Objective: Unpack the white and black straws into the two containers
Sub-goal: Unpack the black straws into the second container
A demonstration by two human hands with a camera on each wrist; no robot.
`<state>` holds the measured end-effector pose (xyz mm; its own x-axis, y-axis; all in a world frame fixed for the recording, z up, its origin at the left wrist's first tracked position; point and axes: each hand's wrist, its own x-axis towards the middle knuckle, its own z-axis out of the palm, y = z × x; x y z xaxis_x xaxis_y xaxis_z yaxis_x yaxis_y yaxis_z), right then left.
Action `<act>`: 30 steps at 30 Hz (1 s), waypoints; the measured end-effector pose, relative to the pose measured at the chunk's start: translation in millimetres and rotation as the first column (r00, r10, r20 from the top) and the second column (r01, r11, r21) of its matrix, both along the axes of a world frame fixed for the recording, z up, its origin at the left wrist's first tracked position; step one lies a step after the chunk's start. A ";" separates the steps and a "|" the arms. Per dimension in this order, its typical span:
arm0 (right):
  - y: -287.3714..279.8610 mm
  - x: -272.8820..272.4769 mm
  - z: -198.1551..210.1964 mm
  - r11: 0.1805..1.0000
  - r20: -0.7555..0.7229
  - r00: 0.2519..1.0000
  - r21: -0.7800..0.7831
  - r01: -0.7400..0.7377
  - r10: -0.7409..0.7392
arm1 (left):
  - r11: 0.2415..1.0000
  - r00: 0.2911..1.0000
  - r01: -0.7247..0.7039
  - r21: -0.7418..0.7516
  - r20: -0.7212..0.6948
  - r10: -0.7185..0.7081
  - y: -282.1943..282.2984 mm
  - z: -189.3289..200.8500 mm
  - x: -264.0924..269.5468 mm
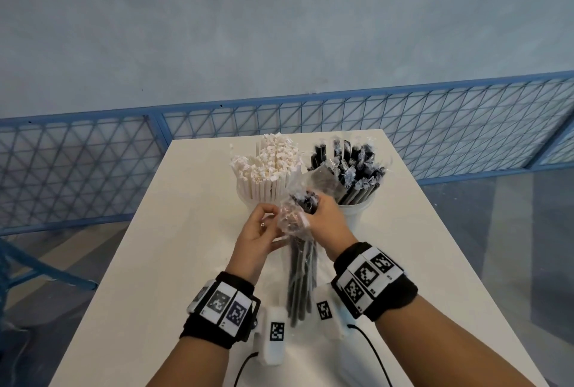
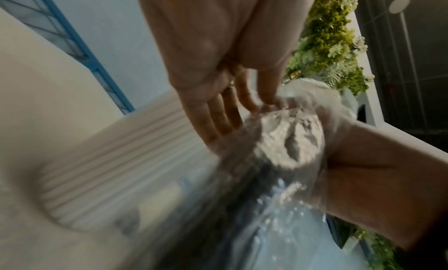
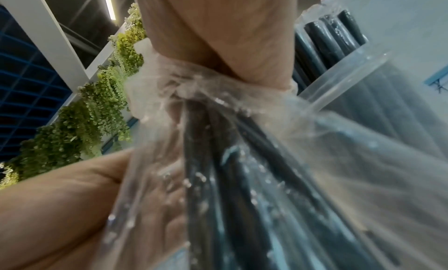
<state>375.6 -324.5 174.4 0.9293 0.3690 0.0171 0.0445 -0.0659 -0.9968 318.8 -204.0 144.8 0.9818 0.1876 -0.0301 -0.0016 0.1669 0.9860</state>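
Observation:
A clear plastic bag [image 1: 293,222] with several black straws [image 1: 301,281] in it stands between my hands over the table's middle. My left hand [image 1: 264,225] pinches the bag's crumpled top edge from the left. My right hand [image 1: 323,216] grips the tops of the black straws [image 3: 218,168] inside the bag [image 3: 278,140]. Behind stand two white containers: the left one [image 1: 248,200] full of white wrapped straws [image 1: 267,163], the right one [image 1: 357,212] holding black wrapped straws [image 1: 351,169]. In the left wrist view my fingers [image 2: 266,95] touch the bag [image 2: 290,140].
The white table [image 1: 155,262] narrows toward a blue mesh fence [image 1: 93,163] behind it. Cables [image 1: 372,352] from the wrist cameras trail over the near table edge. Floor shows to the left and right of the table.

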 end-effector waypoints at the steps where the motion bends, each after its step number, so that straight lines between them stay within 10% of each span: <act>1: 1.0 -0.5 -0.6 1.000 0.007 1.000 -0.008 0.006 -0.006 | 0.999 0.999 -0.033 0.036 0.013 0.033 -2.7 0.5 1.4; 13: -36.8 -5.0 43.6 0.899 0.138 0.889 -0.042 -0.435 0.437 | 0.938 0.950 -0.311 0.154 0.018 0.312 15.9 -14.9 2.5; 18: -43.1 2.3 58.8 0.925 0.207 0.968 0.322 -0.202 0.139 | 0.945 0.948 -0.318 0.073 0.051 0.315 16.4 -13.9 0.7; 23: -40.0 11.9 63.7 0.863 0.079 0.995 0.505 0.013 -0.061 | 0.961 0.976 0.217 0.173 -0.070 -0.207 11.0 -8.4 -1.4; 30: -51.7 14.8 74.8 0.772 -0.034 0.989 0.620 0.136 -0.146 | 0.889 0.995 -0.099 0.446 0.074 0.074 4.7 -8.6 -3.0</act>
